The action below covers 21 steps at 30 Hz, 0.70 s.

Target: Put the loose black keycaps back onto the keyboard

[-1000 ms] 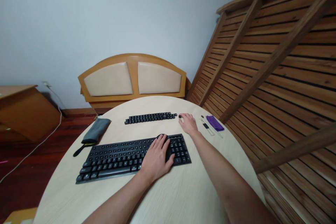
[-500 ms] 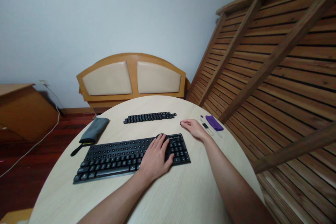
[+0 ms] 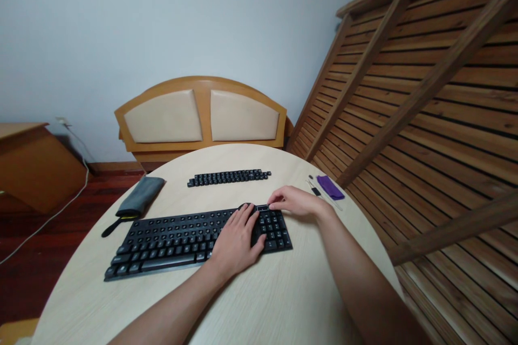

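The keyboard [image 3: 170, 245] lies on the tabletop [image 3: 259, 307] beneath the left hand [image 3: 238, 237], grip released and flat, while the right hand [image 3: 297, 202] is at the keyboard's upper-right edge, grip state indeterminable.

The left hand [image 3: 236, 242] lies palm down, loosely spread; the right hand [image 3: 297, 202] is curled in a pinch.

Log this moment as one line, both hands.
left hand: spread over keyboard | right hand: at keyboard's far-right corner, grasp unclear | loose keycaps: rows beyond keyboard
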{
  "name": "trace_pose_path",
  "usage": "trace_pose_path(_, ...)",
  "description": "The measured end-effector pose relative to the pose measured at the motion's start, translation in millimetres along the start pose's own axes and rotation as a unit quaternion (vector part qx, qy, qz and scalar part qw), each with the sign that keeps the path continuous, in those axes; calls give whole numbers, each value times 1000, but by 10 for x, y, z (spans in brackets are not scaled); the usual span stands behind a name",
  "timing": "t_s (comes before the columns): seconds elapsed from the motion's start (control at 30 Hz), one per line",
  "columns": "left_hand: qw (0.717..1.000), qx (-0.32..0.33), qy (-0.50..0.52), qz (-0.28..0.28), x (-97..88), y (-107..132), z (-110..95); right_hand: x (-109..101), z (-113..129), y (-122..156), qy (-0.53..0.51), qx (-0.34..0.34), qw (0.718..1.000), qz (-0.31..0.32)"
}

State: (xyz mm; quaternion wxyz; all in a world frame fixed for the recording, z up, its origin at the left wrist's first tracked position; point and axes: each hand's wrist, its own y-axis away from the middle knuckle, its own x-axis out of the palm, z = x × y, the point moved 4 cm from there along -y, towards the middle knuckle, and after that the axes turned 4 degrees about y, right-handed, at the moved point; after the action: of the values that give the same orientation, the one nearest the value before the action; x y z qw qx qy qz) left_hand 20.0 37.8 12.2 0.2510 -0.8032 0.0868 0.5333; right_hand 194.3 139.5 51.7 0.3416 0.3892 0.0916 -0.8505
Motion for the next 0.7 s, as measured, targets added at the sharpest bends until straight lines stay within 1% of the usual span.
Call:
trace_pose_path(0.2,1000,0,-2,8,5,-4,1,86,55,-31,23,4,1000,7)
trace_pose_path(0.47,1000,0,-12,5,-8,-8,-6,71,183,-21,93,-6,996,2)
trace_pose_path(0.57,1000,0,-14,5,-13,-7,-7,85,205,-27,106,6,994,1)
trace_pose_path(0.7,1000,3,-11,3,-12,-4,-7,98,220,-41,154,32,988,-13)
